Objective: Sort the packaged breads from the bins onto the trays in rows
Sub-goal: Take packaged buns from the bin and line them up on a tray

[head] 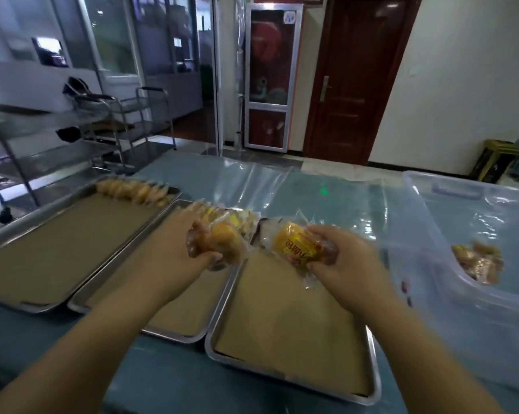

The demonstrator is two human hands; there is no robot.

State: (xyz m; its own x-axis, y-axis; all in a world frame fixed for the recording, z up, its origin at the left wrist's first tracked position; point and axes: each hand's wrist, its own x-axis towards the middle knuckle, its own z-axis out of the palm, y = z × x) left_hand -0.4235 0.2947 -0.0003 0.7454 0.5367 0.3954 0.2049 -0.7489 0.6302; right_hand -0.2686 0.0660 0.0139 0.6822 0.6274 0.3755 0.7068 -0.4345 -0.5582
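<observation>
**One bread pack in each hand, over the trays**

My left hand (pixel 177 243) has fingers and thumb curled round a clear-wrapped bread (pixel 225 245), up over the far end of the middle tray (pixel 174 336), right by the row of packs (pixel 219 213) lying there. My right hand (pixel 348 264) pinches a yellow-label pack (pixel 295 246) by its end, over the far end of the right tray (pixel 374 383). The left tray (pixel 28 306) has its own row (pixel 133 189) along the far edge. A few more packs (pixel 477 264) sit in the clear bin (pixel 443 189) on my right.

Clear bin (pixel 425 204) cut off at the right edge, breads (pixel 477 262) inside it blurred, left tray (pixel 58 240) cropped by the left edge, its far row of packs (pixel 133 191) too smeared to count.
</observation>
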